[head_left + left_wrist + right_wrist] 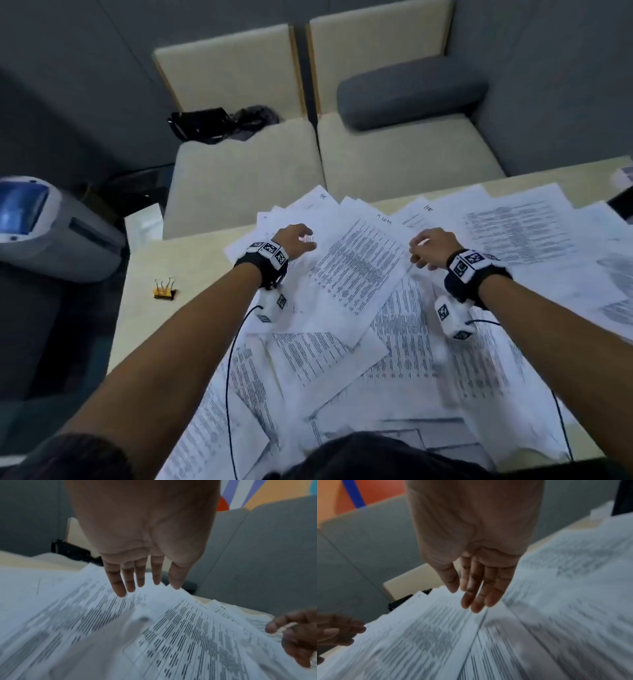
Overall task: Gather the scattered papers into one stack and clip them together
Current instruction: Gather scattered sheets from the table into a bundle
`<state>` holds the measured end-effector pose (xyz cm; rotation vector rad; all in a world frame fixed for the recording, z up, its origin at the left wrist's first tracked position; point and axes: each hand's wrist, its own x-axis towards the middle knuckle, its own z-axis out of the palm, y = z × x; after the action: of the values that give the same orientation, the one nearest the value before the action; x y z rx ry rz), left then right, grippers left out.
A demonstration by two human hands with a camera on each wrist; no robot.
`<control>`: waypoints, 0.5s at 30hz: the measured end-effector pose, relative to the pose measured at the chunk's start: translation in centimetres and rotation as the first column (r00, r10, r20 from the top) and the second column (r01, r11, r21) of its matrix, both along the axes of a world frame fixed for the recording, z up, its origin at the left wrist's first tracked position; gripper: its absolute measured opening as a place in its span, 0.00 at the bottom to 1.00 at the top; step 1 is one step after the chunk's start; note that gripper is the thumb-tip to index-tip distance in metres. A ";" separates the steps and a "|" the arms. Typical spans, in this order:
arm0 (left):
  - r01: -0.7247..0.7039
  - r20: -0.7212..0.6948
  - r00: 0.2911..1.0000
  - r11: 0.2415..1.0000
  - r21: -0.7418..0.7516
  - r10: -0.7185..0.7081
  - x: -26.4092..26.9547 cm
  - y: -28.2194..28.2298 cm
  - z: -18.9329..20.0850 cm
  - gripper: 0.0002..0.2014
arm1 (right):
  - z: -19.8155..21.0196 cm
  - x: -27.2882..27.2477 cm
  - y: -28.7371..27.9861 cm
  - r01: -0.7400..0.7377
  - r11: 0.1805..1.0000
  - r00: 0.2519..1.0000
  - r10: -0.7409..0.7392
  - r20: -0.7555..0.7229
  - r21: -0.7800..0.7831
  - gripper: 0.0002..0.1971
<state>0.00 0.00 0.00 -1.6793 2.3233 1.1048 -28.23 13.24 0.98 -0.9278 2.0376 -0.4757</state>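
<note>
Many printed white papers [359,274] lie scattered and overlapping across the beige table [154,325]. My left hand [298,240] is over the far left part of the spread, and my right hand [428,251] is over its far middle. In the left wrist view the left hand [135,585] has straight fingers, with the tips at or just above a sheet [171,635]. In the right wrist view the right hand [476,599] also has straight fingers, close to the papers [539,628]. Neither hand holds a sheet. A yellow binder clip [164,292] sits alone on the bare table, left of the papers.
Two beige sofa seats [246,178] stand beyond the table, with a grey cushion [411,92] and a black bag [202,125] on them. A grey-white machine [51,226] stands on the floor at left. A dark object [621,205] sits at the table's right edge.
</note>
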 end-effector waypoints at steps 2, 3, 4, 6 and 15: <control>-0.057 0.036 0.998 0.998 0.024 0.056 0.1 -0.1 -2.0 0.23 | -2.9 0.5 0.1 0.030 0.991 0.999 -0.034 0.024 0.133 0.11; -0.084 0.049 0.995 0.995 0.045 0.082 0.2 0.1 -3.3 0.24 | -4.3 1.0 0.3 0.013 0.977 1.000 -0.013 -0.003 0.212 0.12; -0.115 0.047 0.993 0.991 0.062 0.113 0.2 0.2 -4.1 0.25 | -5.5 1.5 0.5 -0.004 0.962 0.999 0.014 -0.032 0.272 0.11; -0.196 0.001 0.980 0.977 0.086 0.197 0.0 -0.1 -5.7 0.27 | -6.7 2.5 0.5 0.043 0.945 0.996 -0.015 -0.090 0.324 0.09; -0.267 -0.101 0.948 0.930 0.253 0.300 -0.2 1.7 -8.6 0.11 | -9.5 6.1 -0.3 0.288 0.955 0.934 -0.298 0.198 0.078 0.09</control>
<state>-0.20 1.67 -8.63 -1.9409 1.9577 1.5291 -22.09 12.98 -8.57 -0.5201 1.9906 -0.6529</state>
